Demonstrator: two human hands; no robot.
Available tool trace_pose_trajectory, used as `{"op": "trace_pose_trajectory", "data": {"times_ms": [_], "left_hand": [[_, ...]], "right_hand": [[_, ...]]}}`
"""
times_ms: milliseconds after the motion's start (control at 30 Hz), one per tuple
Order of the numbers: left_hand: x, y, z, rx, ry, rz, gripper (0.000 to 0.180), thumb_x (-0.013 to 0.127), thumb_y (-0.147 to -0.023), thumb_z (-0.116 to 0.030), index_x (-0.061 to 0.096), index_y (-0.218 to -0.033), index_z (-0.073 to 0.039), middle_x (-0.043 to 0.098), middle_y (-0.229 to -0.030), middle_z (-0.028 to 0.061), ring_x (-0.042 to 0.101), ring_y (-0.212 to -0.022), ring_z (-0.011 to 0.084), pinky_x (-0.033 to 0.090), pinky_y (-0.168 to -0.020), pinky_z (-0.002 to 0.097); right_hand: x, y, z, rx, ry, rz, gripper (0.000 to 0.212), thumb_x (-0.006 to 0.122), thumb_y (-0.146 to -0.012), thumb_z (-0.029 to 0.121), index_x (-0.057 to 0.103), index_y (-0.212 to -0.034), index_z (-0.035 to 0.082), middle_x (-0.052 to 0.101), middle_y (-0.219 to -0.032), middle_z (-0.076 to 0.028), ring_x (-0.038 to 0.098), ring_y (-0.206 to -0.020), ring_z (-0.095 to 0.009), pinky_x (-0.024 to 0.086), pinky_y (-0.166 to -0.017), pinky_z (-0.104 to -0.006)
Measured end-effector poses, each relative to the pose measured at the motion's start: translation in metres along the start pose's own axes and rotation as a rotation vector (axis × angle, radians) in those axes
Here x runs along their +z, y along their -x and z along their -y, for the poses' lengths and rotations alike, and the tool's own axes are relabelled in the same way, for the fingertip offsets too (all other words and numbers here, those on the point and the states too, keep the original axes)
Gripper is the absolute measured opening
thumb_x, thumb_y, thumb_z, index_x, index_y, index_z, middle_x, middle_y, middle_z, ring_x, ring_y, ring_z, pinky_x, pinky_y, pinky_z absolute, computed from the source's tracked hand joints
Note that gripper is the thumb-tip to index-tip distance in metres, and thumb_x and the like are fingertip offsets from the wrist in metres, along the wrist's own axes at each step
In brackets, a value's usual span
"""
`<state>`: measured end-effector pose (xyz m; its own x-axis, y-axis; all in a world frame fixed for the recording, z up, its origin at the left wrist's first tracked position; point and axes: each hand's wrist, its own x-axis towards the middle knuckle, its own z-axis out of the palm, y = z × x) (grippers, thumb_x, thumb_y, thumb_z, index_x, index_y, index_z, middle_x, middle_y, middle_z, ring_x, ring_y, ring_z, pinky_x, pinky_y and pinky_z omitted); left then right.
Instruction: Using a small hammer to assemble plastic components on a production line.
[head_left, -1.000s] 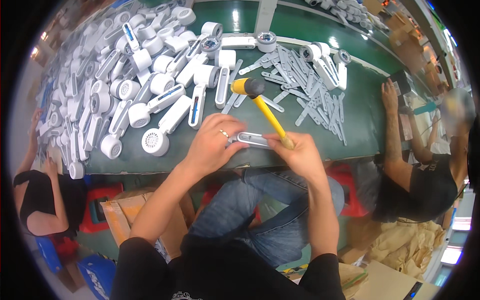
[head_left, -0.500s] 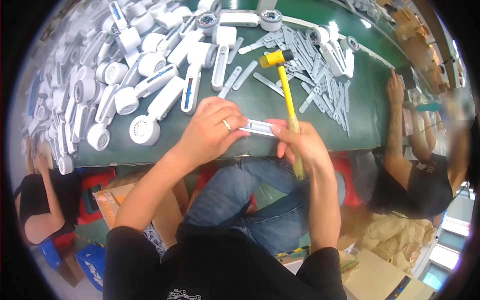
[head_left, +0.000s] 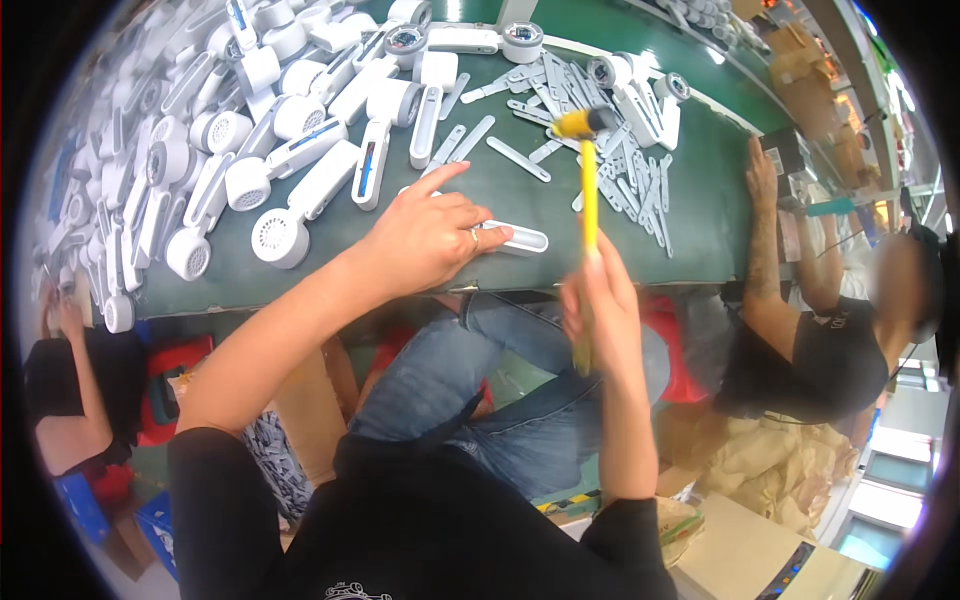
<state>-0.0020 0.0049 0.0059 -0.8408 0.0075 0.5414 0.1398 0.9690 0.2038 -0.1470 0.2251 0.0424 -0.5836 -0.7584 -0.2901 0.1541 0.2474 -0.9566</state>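
Note:
My left hand (head_left: 425, 235) rests at the table's near edge, closed over a white handle-shaped piece (head_left: 525, 240) with a long recess. The piece's rounded end sticks out to the right; the rest is hidden under my fingers, and the index finger points away. In my right hand (head_left: 605, 300) is the handle of a yellow hammer (head_left: 589, 200), held nearly upright, its head blurred by motion. Ahead lie loose grey flat strips (head_left: 518, 159) and a heap of more strips (head_left: 630, 175). White shower heads (head_left: 285, 235) crowd the left.
The green table (head_left: 480, 210) ends just before my lap. More shower heads (head_left: 640, 90) lie at the far right. Another person (head_left: 790, 320) works on the right, and one (head_left: 85, 370) on the left. An open cardboard box (head_left: 310, 400) stands below, left of my legs.
My right hand has let go of the white piece and swung the hammer more upright, moving slightly down. My left hand now holds the piece alone, its index finger stretched out.

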Motion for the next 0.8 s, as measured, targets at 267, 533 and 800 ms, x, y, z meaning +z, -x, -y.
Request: {"op": "trace_pose_trajectory", "data": {"times_ms": [267, 533, 800], "left_hand": [[0.0, 0.003, 0.0, -0.031, 0.026, -0.031, 0.024, 0.082, -0.087, -0.017, 0.083, -0.111, -0.021, 0.077, -0.096, -0.0004, 0.073, -0.086, 0.0185, 0.047, -0.119, 0.0535], [0.001, 0.0, -0.002, -0.051, 0.029, -0.044, 0.018, 0.078, -0.091, -0.017, 0.085, -0.107, -0.02, 0.077, -0.091, -0.0013, 0.072, -0.087, 0.0184, 0.041, -0.123, 0.0536], [-0.002, 0.002, -0.006, -0.059, 0.03, -0.027, 0.016, 0.079, -0.091, -0.019, 0.084, -0.106, -0.021, 0.076, -0.091, -0.0017, 0.073, -0.087, 0.0185, 0.042, -0.122, 0.0543]], "right_hand": [[0.002, 0.108, 0.015, -0.048, 0.401, -0.103, 0.054, 0.044, -0.115, 0.018, 0.036, -0.168, 0.008, 0.055, -0.068, -0.001, 0.053, -0.06, -0.009, 0.047, -0.06, -0.0276], [0.011, 0.109, -0.002, -0.03, 0.364, -0.151, 0.054, 0.045, -0.114, 0.019, 0.038, -0.167, 0.011, 0.055, -0.068, -0.005, 0.056, -0.062, -0.011, 0.049, -0.062, -0.0315], [0.009, 0.107, -0.012, 0.026, 0.514, -0.103, 0.053, 0.046, -0.115, 0.022, 0.04, -0.166, 0.01, 0.054, -0.067, -0.002, 0.054, -0.059, -0.009, 0.045, -0.058, -0.0288]]}}
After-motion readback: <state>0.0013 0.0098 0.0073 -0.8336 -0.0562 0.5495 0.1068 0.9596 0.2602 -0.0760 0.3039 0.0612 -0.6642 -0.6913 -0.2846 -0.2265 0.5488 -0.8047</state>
